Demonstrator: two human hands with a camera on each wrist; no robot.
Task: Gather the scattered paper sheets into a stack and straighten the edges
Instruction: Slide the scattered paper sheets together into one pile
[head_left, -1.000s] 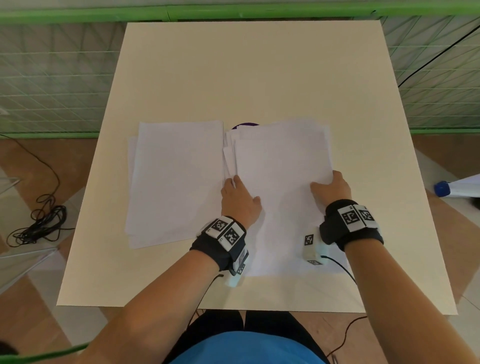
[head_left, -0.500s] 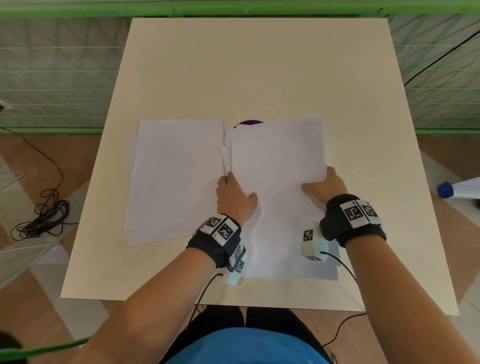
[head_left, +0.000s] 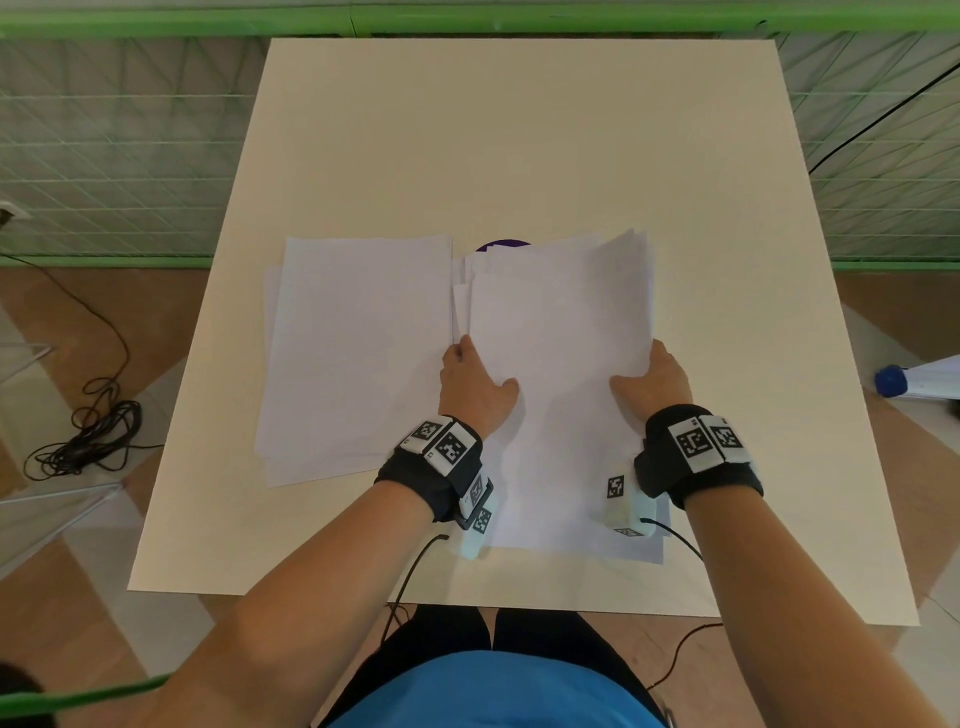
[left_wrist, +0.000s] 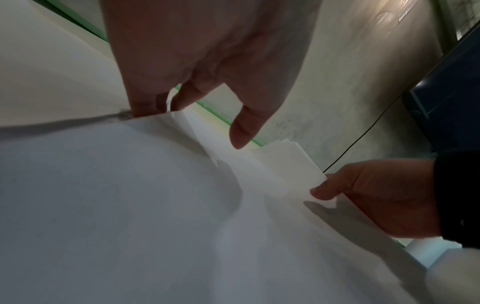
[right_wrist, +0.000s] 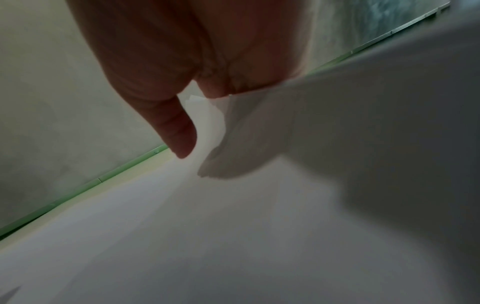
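Two piles of white paper lie on the cream table (head_left: 519, 130). The left pile (head_left: 358, 358) lies flat and untouched. The right pile (head_left: 561, 332) is loosely fanned, with uneven far edges. My left hand (head_left: 467, 364) grips its left edge, thumb on top and fingers (left_wrist: 145, 105) curled at the edge. My right hand (head_left: 649, 374) grips its right edge, which curls upward; the thumb (right_wrist: 182, 135) lies over the sheets (right_wrist: 259, 133) and the fingers are behind them. The right hand (left_wrist: 376, 195) also shows in the left wrist view, pinching the edge of the pile (left_wrist: 272, 164).
A purple object (head_left: 506, 244) peeks out from under the right pile's far edge. A green mesh fence (head_left: 104, 130) surrounds the table. On the floor, a coiled black cable (head_left: 88, 436) lies at the left and a blue-capped bottle (head_left: 914, 382) at the right.
Both hands have drawn in slightly against the right pile's sides. Its right edge now curls up off the table, and the sheets sit closer together.
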